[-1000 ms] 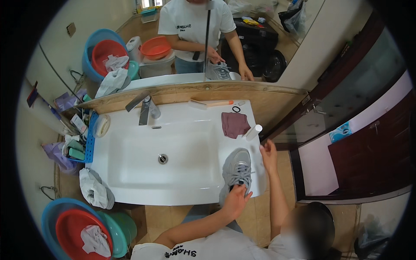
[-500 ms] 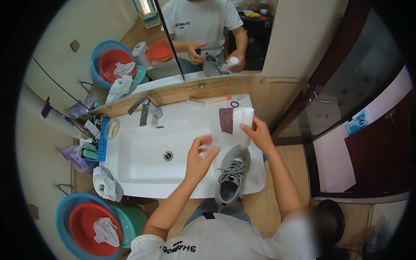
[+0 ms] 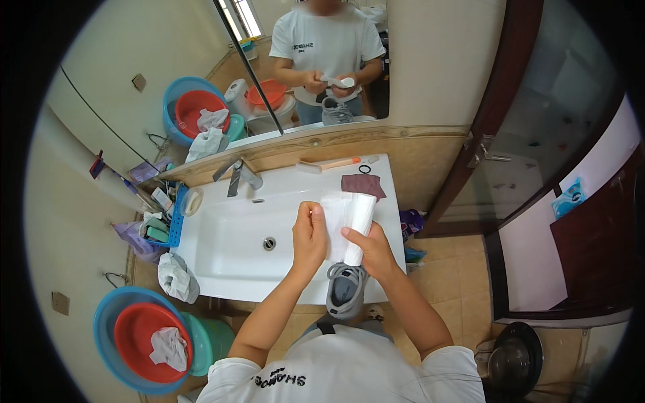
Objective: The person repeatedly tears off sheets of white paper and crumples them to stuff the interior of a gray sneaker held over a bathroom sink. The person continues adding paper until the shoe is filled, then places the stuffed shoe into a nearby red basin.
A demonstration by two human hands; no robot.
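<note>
A white tissue roll [image 3: 361,218] is gripped in my right hand [image 3: 376,252], its thumb lying across the front. From the roll a loose tissue sheet [image 3: 335,218] stretches left to my left hand [image 3: 309,238], whose closed fingers pinch its edge. Directly below the roll stands a grey lace-up shoe [image 3: 345,295] on the counter's front edge; the roll and sheet cover its toe. A folded mauve cloth [image 3: 363,183] lies flat on the counter behind the roll.
The white sink [image 3: 225,272] with its chrome faucet [image 3: 248,176] lies left of my hands. Along the back ledge are an orange-handled brush [image 3: 329,164] and a black ring [image 3: 365,169]. A blue basket [image 3: 178,215] and grey-white cloth [image 3: 177,279] sit at the left edge; a red basin [image 3: 131,342] stands below.
My right hand has brought the tissue roll down and left from the mauve cloth to above the shoe. My left hand, open before, has closed on the sheet's loose end.
</note>
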